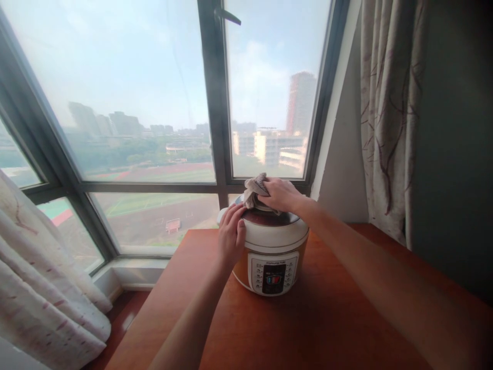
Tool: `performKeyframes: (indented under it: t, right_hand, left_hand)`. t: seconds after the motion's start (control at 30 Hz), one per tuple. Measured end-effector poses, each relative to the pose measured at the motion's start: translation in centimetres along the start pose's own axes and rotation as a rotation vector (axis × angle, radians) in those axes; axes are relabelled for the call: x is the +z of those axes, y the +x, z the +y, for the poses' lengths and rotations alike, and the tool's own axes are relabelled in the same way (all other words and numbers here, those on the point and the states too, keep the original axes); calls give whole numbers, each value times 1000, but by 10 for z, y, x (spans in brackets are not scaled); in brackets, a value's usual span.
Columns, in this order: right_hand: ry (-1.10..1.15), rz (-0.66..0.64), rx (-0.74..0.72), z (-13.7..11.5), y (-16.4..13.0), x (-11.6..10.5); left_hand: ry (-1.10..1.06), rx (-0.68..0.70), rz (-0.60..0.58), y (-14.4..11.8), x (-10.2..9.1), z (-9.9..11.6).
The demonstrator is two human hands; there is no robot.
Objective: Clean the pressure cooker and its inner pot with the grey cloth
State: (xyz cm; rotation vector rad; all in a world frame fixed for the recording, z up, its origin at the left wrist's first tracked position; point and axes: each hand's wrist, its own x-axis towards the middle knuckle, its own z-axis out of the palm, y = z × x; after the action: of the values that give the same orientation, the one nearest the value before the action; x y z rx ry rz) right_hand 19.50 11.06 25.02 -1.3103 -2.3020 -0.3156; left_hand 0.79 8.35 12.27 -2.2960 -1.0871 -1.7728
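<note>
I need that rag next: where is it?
The crumpled beige cloth sits atop the white electric cooker's lid, under the right hand, before the window.

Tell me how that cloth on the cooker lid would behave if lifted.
The cloth looks floppy: it bunches in folds under the right hand. Probably light, since it crumples easily. Unlikely to roll or slip off the pressure cooker, which the left hand touches.

Crumpled cloth [254, 188] atop upright cooker [271, 252]

counter [346, 308]: red-brown wood, running toward the window
window [154, 103]: showing hazy city
curtains [389, 118]: hanging at both sides
</note>
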Motion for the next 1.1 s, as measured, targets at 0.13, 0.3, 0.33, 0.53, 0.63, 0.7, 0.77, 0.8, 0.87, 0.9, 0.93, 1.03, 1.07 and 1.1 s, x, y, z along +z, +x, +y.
performKeyframes:
  t: [0.13, 0.3, 0.33, 0.53, 0.63, 0.7, 0.77, 0.8, 0.87, 0.9, 0.93, 1.03, 1.07, 1.1]
  right_hand:
    - [-50, 46, -106, 5, -20, 2]
    - [15, 141, -248, 17, -55, 11]
    - [22, 140, -265, 19, -60, 12]
    - [-58, 75, -210, 12, -52, 8]
    - [-87, 26, -117, -5, -25, 5]
    - [-48, -40, -31, -18, -4, 5]
    - [2, -112, 46, -27, 16, 6]
    - [24, -139, 72, -30, 25, 6]
    - [52, -168, 98, -31, 37, 5]
    - [65, -180, 109, -30, 40, 4]
    - [77, -193, 119, -27, 43, 2]
    - [104, -227, 141, -15, 44, -4]
    - [110, -237, 144, -11, 44, -5]
    - [115, -247, 145, -8, 44, -6]
  left_hand:
    - [16, 2, -9, -1, 0, -1]
    - [-1, -16, -12, -1, -1, 2]
    - [-5, -24, -10, -1, 0, 2]
    - [11, -27, 12, -2, 3, 4]
    - [29, -30, 35, -3, 5, 2]
    - [30, -34, 46, -3, 6, 1]
    - [23, -33, 39, -3, 5, 0]
    - [18, -31, 29, -3, 4, 0]
    - [6, -18, 6, -2, 1, -1]
    - [1, -10, -6, -1, 0, -2]
    - [-5, -3, -14, -1, -1, -2]
    - [-12, 10, -23, -1, -2, -3]
    - [-13, 12, -20, -1, -2, -4]
    - [-12, 15, -15, -1, -2, -4]
